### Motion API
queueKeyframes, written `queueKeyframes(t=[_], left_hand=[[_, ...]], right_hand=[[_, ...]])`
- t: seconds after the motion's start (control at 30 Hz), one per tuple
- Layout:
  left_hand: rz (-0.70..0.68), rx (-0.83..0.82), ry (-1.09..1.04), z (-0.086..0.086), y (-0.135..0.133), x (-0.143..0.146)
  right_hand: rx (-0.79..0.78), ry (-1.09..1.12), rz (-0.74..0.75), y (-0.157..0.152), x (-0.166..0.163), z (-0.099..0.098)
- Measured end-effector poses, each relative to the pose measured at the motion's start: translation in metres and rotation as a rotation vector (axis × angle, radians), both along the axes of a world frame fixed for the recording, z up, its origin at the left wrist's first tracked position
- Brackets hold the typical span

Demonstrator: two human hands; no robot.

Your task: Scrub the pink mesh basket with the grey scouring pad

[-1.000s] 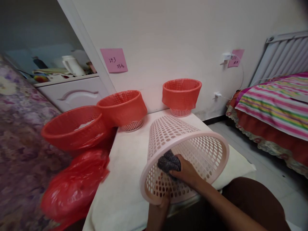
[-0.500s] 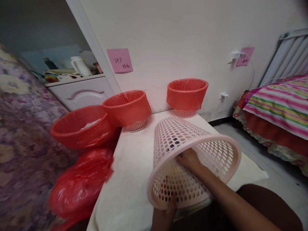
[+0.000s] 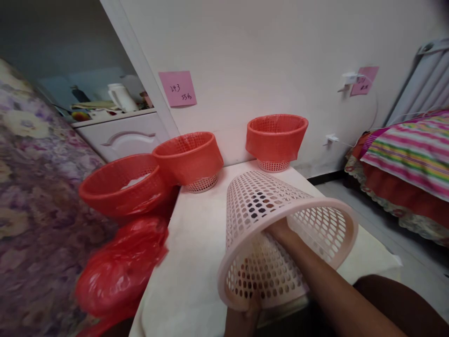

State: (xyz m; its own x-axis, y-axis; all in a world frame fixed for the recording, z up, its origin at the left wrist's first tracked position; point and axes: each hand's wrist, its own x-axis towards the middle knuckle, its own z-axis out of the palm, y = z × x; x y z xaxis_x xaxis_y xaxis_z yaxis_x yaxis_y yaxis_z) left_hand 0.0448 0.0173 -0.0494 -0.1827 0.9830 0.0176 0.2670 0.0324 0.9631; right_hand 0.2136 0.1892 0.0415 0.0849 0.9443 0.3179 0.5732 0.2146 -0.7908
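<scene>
A pale pink plastic wastebasket (image 3: 242, 210) with a holed wall lies tilted on the table, its mouth toward me. My left hand (image 3: 250, 309) grips its wall from below near the rim; fingers show dimly through the holes. Inside the basket is my right hand (image 3: 278, 229), reaching toward the upper inner wall. Its fingers are mostly hidden by the rim. Something dark shows through the holes beside them, too covered to name.
Red-lined baskets stand on the white-covered table (image 3: 189, 243): one back left (image 3: 189, 154), one back right (image 3: 275, 135). Another red-lined basket (image 3: 119, 182) is at the left, above a bulging red plastic bag (image 3: 119, 276). A bed (image 3: 414, 164) stands at the right.
My right hand has gone deeper into the basket, and the dark patch behind the holes has moved slightly up and right. My left hand keeps its hold.
</scene>
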Motion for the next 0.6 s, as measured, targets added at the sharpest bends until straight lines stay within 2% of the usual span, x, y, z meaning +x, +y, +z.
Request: queueKeyframes(t=[0.13,0.37,0.53,0.6], left_hand=[[-0.002,-0.016,0.006,0.004,-0.002,0.000],[-0.010,0.023,0.027,-0.003,-0.002,0.000],[-0.013,0.057,0.015,-0.008,0.002,-0.001],[-0.012,0.044,0.024,-0.008,0.004,-0.001]], right_hand=[[-0.031,0.060,0.097,0.002,-0.008,-0.004],[-0.119,0.132,0.280,-0.005,-0.014,-0.010],[-0.177,0.079,0.369,-0.026,0.001,-0.004],[-0.169,0.016,0.342,-0.038,0.012,-0.001]])
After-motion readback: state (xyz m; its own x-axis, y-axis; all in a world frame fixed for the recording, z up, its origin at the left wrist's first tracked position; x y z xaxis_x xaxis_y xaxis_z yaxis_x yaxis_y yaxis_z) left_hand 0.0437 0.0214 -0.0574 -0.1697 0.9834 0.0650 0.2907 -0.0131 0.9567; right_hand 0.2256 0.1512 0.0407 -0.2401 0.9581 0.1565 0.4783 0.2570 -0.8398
